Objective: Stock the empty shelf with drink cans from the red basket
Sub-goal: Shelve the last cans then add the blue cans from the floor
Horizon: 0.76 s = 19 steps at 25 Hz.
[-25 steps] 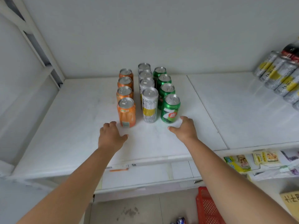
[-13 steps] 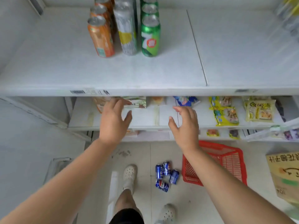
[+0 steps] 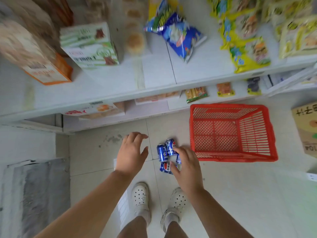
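Drink cans: four blue ones, clustered on pale floor tiles near frame centre, lying on their sides and touching one another. Leftmost can [image 3: 161,152] and upper can [image 3: 170,146] fully visible; lower can [image 3: 166,167] label up; fourth can [image 3: 178,158] mostly hidden under fingers.

Red basket [image 3: 231,133]: at 3 o'clock from the cans, just beside them, slatted walls, nothing visible inside.

Right hand [image 3: 187,164]: over the cluster, fingers spread and loosely bent above the cans; contact with the fourth can cannot be told, no can plainly grasped.

Left hand [image 3: 132,153]: at 9 o'clock from the cans, apart from them, fingers relaxed and slightly spread, holding nothing.

White shoes [image 3: 141,197]: pair, perforated, at 6 o'clock from the cans, bare shins below.

Lower shelf [image 3: 106,93]: white, across the frame at 12 o'clock, blurred. Holds an orange-trimmed box [image 3: 36,54] and a green-and-white box [image 3: 91,45] at 10 to 11 o'clock, a blue snack bag [image 3: 180,35] at 12, yellow snack bags [image 3: 247,43] at 1 to 2.

Cardboard carton [image 3: 307,127]: at 3 o'clock, frame edge, beyond the basket.

Grey mat [image 3: 36,194]: at 8 o'clock on the floor.
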Each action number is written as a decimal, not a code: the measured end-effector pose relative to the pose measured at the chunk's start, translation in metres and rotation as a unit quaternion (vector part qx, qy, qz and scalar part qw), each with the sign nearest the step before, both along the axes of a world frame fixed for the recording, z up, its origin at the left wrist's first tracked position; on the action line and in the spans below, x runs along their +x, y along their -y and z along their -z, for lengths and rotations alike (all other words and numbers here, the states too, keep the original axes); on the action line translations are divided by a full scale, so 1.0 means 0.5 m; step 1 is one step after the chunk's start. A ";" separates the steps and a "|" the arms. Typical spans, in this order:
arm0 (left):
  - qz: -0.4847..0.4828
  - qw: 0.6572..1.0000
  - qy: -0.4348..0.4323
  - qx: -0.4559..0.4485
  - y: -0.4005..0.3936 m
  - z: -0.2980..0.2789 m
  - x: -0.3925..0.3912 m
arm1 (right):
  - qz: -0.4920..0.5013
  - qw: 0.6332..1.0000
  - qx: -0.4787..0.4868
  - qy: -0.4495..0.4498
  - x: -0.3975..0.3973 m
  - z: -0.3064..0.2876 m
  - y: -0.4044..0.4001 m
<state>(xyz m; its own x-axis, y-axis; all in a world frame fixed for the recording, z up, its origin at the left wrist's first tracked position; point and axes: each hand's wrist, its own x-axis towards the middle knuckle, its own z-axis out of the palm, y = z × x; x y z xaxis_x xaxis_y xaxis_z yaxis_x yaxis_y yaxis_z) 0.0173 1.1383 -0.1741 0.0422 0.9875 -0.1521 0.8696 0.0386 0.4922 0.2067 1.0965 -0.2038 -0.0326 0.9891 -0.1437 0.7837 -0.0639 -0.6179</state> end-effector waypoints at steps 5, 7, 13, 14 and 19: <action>0.017 1.000 -0.013 -0.017 0.013 0.274 0.009 | -0.024 0.999 -0.025 0.029 -0.005 0.278 0.037; 0.021 0.999 -0.024 -0.028 0.022 0.377 0.010 | -0.042 0.997 -0.044 0.049 0.002 0.379 0.048; 0.038 0.992 -0.063 -0.102 0.000 0.681 0.032 | -0.178 0.968 -0.108 0.140 0.053 0.664 0.073; 0.049 0.989 -0.068 -0.119 -0.006 0.723 0.034 | -0.205 0.961 -0.111 0.148 0.061 0.699 0.077; 0.050 0.957 -0.072 -0.277 -0.021 0.893 0.042 | -0.307 0.928 -0.108 0.184 0.068 0.839 0.103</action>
<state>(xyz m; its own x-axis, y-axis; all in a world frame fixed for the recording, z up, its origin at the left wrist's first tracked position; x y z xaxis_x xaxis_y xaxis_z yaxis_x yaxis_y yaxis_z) 0.0381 1.1489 -0.6206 0.0720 0.7462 -0.6619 0.9399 0.1712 0.2953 0.2404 1.0452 -0.6235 -0.4897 0.7475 -0.4489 0.8686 0.3732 -0.3260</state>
